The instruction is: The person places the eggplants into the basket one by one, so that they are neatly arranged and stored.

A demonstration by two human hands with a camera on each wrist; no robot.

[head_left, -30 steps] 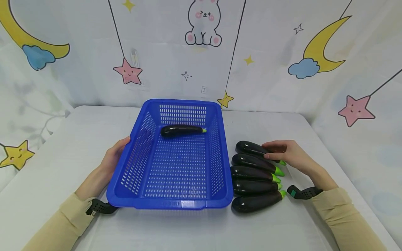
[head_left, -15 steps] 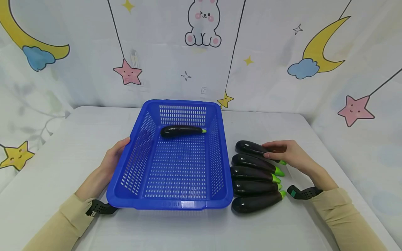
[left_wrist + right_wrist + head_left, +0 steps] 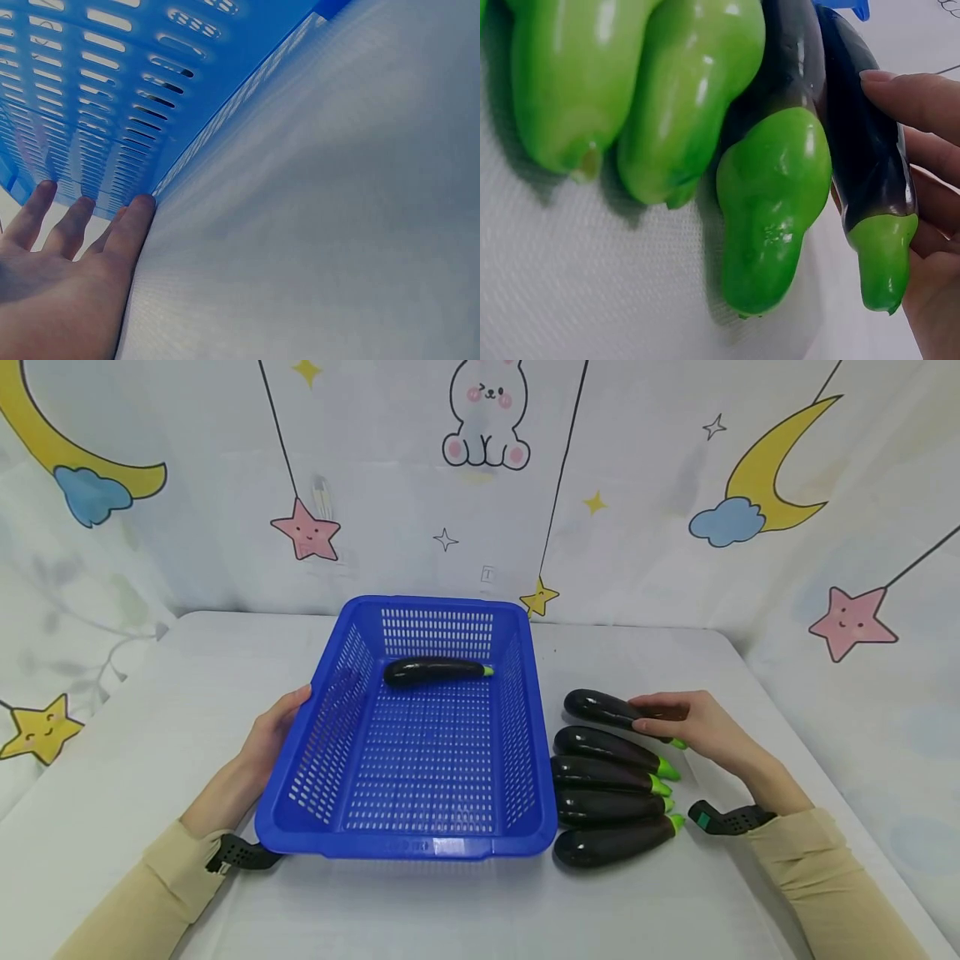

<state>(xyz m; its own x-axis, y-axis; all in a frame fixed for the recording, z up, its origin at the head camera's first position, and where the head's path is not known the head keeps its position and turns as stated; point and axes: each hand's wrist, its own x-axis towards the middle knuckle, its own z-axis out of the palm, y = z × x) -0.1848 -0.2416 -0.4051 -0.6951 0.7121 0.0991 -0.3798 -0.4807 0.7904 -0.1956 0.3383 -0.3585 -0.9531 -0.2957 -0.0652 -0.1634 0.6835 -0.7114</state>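
Left hand (image 3: 262,742): unclenched, touching blue rectangular plastic basket (image 3: 360,845)
Right hand (image 3: 708,733): you pinch black oblong eggplant (image 3: 602,708)
Boxed "T" (image 3: 487,574): beyond hands

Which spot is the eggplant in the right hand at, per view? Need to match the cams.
Head: right of the basket, eggplant farthest back in the row, in the right hand.
Left wrist: eggplant can't be made out; basket wall fills the upper left.
Right wrist: eggplant right of centre, rightmost of the row, green end down.
Shared landmark: the blue basket, just a sliver at the top edge in right wrist.
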